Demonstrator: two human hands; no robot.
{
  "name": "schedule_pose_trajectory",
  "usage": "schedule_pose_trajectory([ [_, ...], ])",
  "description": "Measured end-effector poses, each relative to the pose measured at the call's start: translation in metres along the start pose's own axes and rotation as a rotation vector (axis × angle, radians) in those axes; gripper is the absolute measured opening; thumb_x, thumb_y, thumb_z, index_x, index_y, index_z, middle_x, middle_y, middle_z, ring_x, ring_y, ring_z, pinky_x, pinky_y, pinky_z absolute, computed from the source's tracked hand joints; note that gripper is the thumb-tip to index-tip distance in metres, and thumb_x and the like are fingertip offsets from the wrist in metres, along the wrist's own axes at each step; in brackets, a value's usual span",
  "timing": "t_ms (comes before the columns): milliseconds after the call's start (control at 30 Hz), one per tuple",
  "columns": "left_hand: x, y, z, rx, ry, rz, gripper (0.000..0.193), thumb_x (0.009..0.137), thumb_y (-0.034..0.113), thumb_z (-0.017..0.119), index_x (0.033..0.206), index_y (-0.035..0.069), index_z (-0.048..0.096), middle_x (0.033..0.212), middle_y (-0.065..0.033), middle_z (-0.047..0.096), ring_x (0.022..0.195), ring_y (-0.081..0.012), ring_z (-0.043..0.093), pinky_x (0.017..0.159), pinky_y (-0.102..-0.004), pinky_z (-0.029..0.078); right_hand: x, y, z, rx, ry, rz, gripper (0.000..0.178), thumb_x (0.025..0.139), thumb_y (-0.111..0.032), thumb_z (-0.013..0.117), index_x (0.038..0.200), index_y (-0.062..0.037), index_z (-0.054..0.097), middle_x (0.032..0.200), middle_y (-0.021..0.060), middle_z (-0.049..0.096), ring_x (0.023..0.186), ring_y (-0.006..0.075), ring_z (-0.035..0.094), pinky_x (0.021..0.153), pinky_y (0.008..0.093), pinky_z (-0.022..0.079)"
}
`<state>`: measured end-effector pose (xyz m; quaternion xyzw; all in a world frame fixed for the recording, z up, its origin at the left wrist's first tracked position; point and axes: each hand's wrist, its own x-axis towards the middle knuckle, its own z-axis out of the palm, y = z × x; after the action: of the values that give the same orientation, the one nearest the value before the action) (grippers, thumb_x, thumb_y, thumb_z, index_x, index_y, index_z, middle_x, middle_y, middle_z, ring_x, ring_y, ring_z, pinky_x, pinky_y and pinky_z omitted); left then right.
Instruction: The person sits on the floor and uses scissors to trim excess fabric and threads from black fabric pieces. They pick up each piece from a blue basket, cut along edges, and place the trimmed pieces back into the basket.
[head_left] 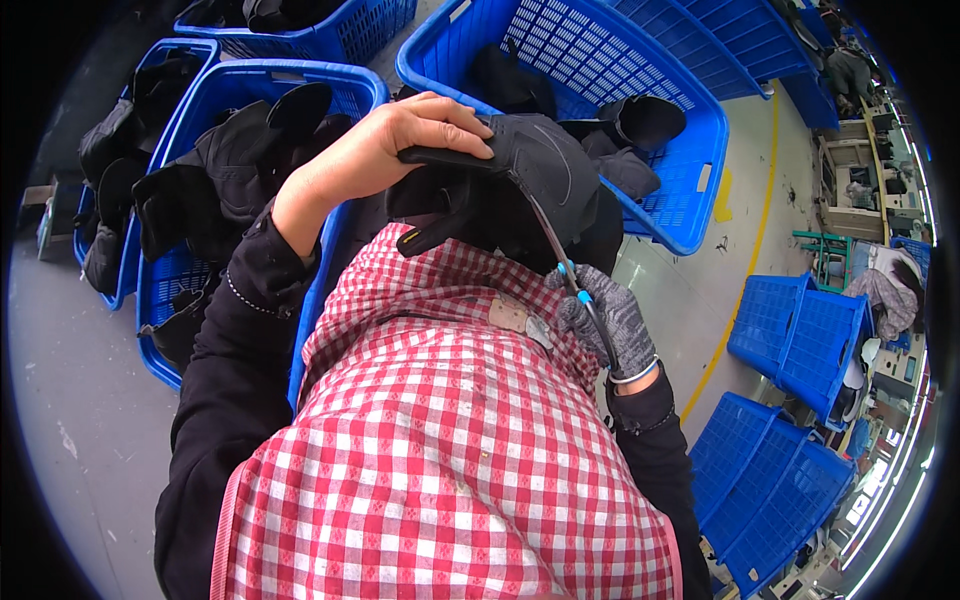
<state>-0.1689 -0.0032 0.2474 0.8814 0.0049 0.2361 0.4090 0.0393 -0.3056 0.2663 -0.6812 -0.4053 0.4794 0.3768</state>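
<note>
A black cap (545,165) is held up over my lap, its underside and dark inner band partly turned toward me. My bare left hand (425,130) grips it at the brim, thumb below and fingers over the top. My right hand (615,320), in a grey knit glove, is closed around a long, slim metal tool (545,225) with light blue bands. The tool's narrow tip reaches up to the cap's edge. Whether the tip touches the fabric I cannot tell. A red and white checked apron (450,420) covers my front and lap below the cap.
At my left a blue basket (365,85) holds a pile of black caps (235,165), with more baskets beside it. Ahead, another blue basket (690,200) has several black caps inside. Stacked blue crates (765,310) stand at the right, past a yellow floor line (735,325).
</note>
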Motion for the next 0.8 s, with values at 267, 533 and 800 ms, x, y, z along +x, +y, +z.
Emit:
schedule_pose_trajectory([
  [267, -0.001, 0.006, 0.006, 0.003, 0.004, -0.002, 0.033, 0.088, 0.000, 0.072, 0.117, 0.015, 0.080, 0.127, -0.0087, 0.072, 0.132, -0.0352, 0.059, 0.113, -0.0467, 0.048, -0.002, -0.004, -0.002, 0.058, -0.019, 0.053, 0.043, 0.099, -0.037, 0.073, 0.123, -0.0016, 0.069, 0.078, -0.0027, 0.063, 0.067, 0.0037, 0.054, 0.059, 0.0192, 0.042],
  [533, -0.002, 0.010, 0.012, 0.016, 0.003, 0.004, 0.035, 0.087, -0.001, 0.073, 0.119, 0.015, 0.079, 0.130, -0.0091, 0.070, 0.132, -0.0358, 0.059, 0.112, -0.0464, 0.048, -0.001, -0.014, -0.007, -0.013, -0.034, 0.141, 0.028, 0.101, -0.018, 0.070, 0.122, -0.0005, 0.069, 0.094, 0.0045, 0.071, 0.082, 0.0108, 0.064, 0.076, 0.0273, 0.054],
  [800, -0.004, 0.012, 0.014, 0.001, 0.027, 0.000, 0.037, 0.088, -0.004, 0.071, 0.120, 0.014, 0.078, 0.131, -0.0106, 0.069, 0.128, -0.0357, 0.061, 0.108, -0.0440, 0.052, 0.008, -0.015, -0.008, -0.099, -0.007, 0.069, 0.036, 0.097, -0.026, 0.075, 0.123, -0.0022, 0.070, 0.084, 0.0017, 0.069, 0.069, 0.0063, 0.060, 0.063, 0.0236, 0.047],
])
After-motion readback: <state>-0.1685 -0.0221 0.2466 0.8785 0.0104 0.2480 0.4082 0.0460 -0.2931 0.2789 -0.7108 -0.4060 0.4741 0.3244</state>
